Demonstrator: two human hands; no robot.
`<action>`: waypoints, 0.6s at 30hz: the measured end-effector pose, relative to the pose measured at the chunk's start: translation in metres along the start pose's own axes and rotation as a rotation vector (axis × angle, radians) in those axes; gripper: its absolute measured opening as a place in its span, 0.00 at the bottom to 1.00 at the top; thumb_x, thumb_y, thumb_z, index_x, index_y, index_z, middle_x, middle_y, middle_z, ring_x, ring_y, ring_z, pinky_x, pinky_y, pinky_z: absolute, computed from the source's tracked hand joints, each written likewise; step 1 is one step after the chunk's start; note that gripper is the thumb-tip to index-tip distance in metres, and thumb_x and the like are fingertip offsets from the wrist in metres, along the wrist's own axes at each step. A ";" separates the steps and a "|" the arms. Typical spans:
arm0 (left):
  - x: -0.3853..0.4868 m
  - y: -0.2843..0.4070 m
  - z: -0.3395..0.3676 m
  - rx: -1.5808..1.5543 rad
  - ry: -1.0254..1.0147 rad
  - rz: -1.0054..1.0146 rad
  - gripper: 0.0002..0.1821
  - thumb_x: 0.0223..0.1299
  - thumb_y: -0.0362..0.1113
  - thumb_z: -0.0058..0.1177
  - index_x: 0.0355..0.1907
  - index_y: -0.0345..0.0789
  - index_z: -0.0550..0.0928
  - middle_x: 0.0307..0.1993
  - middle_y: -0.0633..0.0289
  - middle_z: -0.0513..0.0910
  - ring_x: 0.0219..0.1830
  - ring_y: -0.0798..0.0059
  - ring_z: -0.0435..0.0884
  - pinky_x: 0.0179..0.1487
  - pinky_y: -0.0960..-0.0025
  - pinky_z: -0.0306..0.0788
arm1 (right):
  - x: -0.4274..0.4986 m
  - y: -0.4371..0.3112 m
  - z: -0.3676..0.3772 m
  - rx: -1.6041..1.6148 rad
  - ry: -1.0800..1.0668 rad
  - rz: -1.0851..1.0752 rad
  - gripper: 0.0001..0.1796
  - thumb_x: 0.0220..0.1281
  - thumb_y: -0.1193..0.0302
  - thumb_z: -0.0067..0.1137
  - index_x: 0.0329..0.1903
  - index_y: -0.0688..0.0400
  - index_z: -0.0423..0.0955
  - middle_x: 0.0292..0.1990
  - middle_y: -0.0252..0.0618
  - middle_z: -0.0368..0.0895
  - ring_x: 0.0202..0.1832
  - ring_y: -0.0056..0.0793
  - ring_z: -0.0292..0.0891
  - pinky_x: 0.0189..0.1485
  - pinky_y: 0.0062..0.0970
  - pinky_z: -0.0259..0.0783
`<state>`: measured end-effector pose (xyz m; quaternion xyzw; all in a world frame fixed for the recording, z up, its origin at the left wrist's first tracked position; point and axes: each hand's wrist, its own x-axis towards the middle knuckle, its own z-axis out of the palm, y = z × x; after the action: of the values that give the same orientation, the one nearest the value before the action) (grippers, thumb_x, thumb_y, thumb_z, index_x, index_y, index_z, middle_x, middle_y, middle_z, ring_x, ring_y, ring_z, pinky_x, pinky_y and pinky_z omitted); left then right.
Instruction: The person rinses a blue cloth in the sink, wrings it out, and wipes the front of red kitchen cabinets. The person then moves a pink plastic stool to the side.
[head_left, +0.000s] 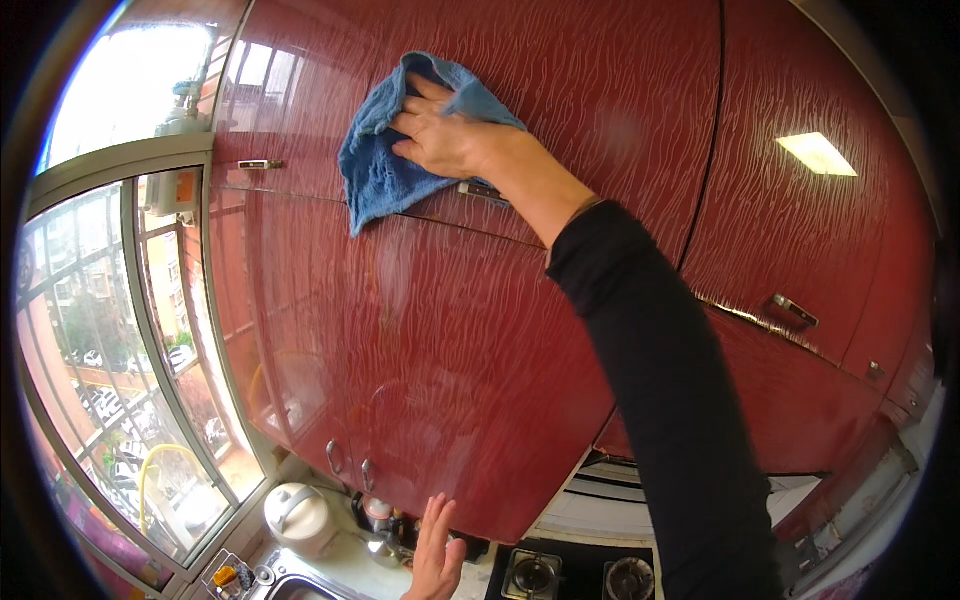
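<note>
My right hand (439, 131) presses a blue terry cloth (390, 169) flat against a glossy dark-red upper cabinet door (600, 105). One fold of the cloth lies over the fingertips. Just below the wrist, a short metal bar handle (482, 192) shows, partly covered by cloth and hand. Low in the view is my left hand (437, 551), raised with its fingers extended and thumb apart, holding nothing. It appears in front of the lower edge of the tall red cabinet doors (450, 360); whether it touches anything I cannot tell.
A barred window (90, 300) stands at the left. Below are a white lidded pot (298, 517), a steel sink (300, 581), a wire caddy with an orange sponge (225, 576), and a black gas hob (551, 574). A range hood (607, 502) sits above the hob. Ring handles (367, 475) project from the doors.
</note>
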<state>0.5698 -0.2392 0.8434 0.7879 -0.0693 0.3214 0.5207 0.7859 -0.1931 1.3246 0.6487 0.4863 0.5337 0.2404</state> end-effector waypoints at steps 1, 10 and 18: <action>-0.001 -0.001 0.000 -0.009 -0.004 -0.010 0.30 0.78 0.43 0.39 0.77 0.34 0.63 0.78 0.47 0.58 0.82 0.52 0.52 0.81 0.57 0.47 | -0.002 0.005 -0.003 -0.116 -0.127 -0.049 0.27 0.76 0.50 0.43 0.72 0.41 0.70 0.77 0.31 0.62 0.81 0.39 0.48 0.84 0.51 0.39; -0.006 -0.010 -0.020 -0.101 -0.023 -0.176 0.34 0.79 0.53 0.35 0.73 0.28 0.65 0.77 0.46 0.61 0.81 0.49 0.52 0.80 0.56 0.48 | -0.127 0.098 -0.047 -0.142 0.208 0.083 0.17 0.75 0.59 0.50 0.53 0.55 0.81 0.62 0.39 0.78 0.66 0.46 0.67 0.78 0.49 0.52; -0.013 -0.023 -0.024 -0.118 0.011 -0.199 0.28 0.77 0.42 0.37 0.72 0.28 0.67 0.76 0.47 0.63 0.81 0.51 0.55 0.79 0.58 0.50 | -0.213 0.033 -0.038 0.043 0.300 0.283 0.17 0.74 0.60 0.50 0.51 0.57 0.81 0.63 0.48 0.76 0.75 0.56 0.58 0.81 0.55 0.44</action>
<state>0.5591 -0.2117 0.8241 0.7570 -0.0066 0.2678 0.5959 0.7716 -0.4033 1.2661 0.6288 0.4320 0.6422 0.0741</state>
